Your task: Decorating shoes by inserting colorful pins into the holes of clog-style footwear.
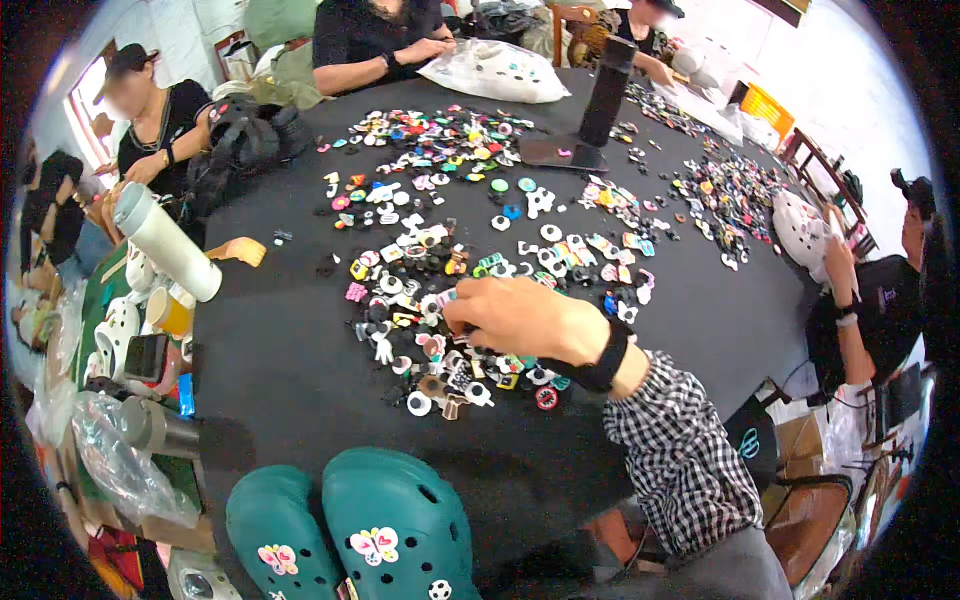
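Observation:
My right hand (530,318) reaches in from the lower right, in a checked sleeve with a black band at the wrist. Its fingers are bunched and point down into a loose pile of shoe charms (475,385) in many colours. The fingertips are hidden, so whatever they pinch cannot be made out. At the near edge of the black table (290,370) stands a pair of dark green clogs. The left clog (265,515) carries a butterfly charm; the right clog (405,500) has a butterfly charm and a football charm. My left hand is out of view.
More charms (430,140) lie in heaps at the far middle and right (735,190). A black post on a base (607,95) stands at the back. Along the left are a white tumbler (165,240), white clogs (120,330) and a phone (147,355). Several people work around the table.

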### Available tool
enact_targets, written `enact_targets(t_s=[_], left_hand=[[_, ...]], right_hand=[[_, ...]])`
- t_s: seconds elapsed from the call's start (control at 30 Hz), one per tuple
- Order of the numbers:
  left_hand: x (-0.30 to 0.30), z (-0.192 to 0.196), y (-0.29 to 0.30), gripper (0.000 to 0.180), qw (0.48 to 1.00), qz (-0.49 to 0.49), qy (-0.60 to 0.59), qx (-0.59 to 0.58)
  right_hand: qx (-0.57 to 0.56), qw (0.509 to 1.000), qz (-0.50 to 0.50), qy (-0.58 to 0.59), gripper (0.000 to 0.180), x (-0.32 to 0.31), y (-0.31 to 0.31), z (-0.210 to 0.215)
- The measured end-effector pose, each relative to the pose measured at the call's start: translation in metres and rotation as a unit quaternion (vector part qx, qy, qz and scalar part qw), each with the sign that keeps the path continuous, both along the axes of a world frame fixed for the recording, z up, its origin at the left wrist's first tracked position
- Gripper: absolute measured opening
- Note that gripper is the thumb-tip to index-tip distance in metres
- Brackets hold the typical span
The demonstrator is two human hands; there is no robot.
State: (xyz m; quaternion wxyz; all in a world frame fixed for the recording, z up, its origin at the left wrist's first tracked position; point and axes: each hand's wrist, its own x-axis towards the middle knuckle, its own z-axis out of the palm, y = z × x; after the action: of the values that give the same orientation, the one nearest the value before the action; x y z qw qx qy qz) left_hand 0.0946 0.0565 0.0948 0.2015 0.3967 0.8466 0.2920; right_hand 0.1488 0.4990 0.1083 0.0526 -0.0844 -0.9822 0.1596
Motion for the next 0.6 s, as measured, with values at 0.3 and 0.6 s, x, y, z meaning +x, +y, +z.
enact_targets(t_s=[0.3, 0.6], left_hand=[[-0.001, 0.007, 0.007, 0.061, 0.998, 0.043, -0.044, -0.022], [-0.001, -0.006, -0.001, 0.061, 1.0, 0.001, 0.012, 0.004]], right_hand=[[-0.044, 0.999, -0.003, 0.001, 0.021, 0.041, -0.013, 0.047], [-0.049, 0.981, -0.167, 0.084, 0.023, 0.139, -0.029, 0.039]])
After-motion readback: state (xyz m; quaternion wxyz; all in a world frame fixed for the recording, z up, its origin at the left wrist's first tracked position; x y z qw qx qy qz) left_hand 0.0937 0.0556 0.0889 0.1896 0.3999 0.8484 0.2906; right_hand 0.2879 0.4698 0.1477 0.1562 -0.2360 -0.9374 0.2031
